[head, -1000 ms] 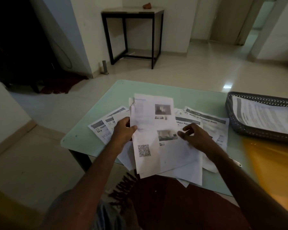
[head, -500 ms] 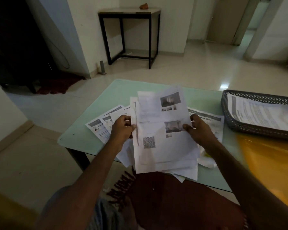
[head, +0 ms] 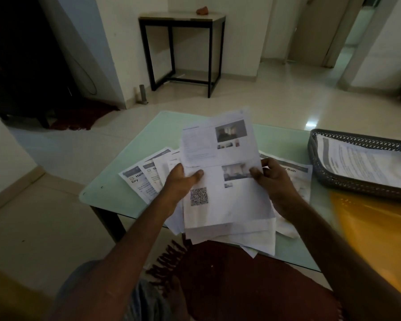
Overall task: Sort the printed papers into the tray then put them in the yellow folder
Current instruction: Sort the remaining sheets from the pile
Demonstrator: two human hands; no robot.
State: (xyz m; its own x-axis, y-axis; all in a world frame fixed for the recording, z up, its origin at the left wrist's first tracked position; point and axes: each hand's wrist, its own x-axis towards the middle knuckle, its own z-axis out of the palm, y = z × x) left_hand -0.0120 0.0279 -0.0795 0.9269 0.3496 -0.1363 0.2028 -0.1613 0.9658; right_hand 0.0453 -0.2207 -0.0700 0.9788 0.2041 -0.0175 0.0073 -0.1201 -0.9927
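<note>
A stack of printed papers (head: 229, 205), its top sheet showing photos and a QR code, is lifted off the pale green table (head: 134, 158). My left hand (head: 181, 179) pinches its left edge, thumb on top. My right hand (head: 271, 179) grips its right edge. More printed sheets (head: 139, 179) lie fanned on the table under and left of the stack. A dark mesh tray (head: 357, 188) with papers in it sits at the right. The yellow folder (head: 375, 228) lies just in front of the tray.
A dark red rug with fringe (head: 229, 286) lies under the table's near edge. A black-framed side table (head: 183, 49) stands by the far wall. An open doorway (head: 357, 31) is at the back right.
Both hands have gathered the stack and raised it off the table, tilting its top toward the far side. My right hand moved from on top of the sheets to the stack's right edge.
</note>
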